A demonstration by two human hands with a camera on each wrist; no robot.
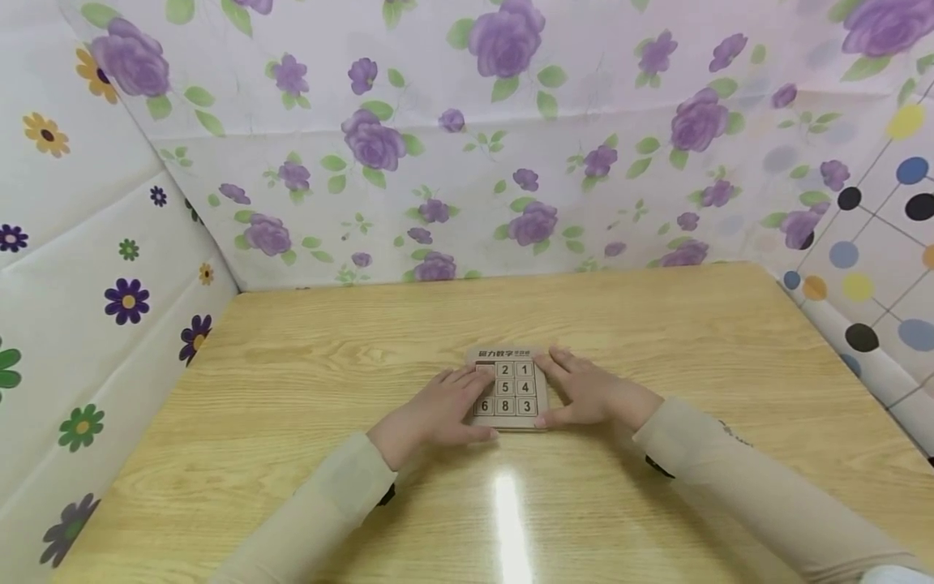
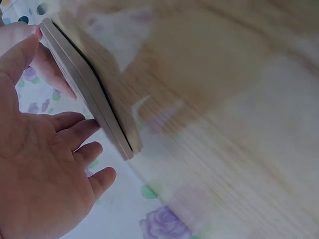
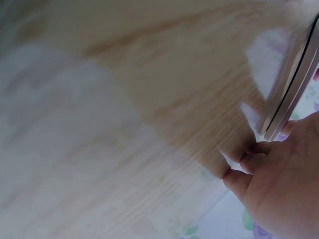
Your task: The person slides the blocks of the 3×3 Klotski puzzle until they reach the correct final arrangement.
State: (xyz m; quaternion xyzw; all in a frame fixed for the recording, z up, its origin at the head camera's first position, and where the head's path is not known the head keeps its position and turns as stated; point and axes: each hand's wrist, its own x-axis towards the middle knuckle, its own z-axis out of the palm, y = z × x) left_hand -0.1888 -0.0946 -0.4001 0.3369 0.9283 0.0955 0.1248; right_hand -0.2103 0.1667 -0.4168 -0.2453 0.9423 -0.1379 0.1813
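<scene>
A flat beige number slide puzzle (image 1: 505, 422) lies on the wooden table, its dark-numbered tiles set in a square frame under a line of printed characters. My left hand (image 1: 438, 410) reaches over its left side, fingertips on the left column and covering tiles there; the thumb lies at the lower edge. A dark gap shows at the upper left of the grid. My right hand (image 1: 594, 393) is spread along the right side, with a finger at the upper right corner and the thumb at the lower right corner. Edge-on, the puzzle (image 2: 92, 97) shows its layered side in the left wrist view.
The light wood table (image 1: 328, 349) extends around the puzzle. Behind it hangs a white cloth (image 1: 467, 186) with purple flowers. A flowered cloth (image 1: 66, 341) stands on the left and a dotted one (image 1: 876, 268) on the right.
</scene>
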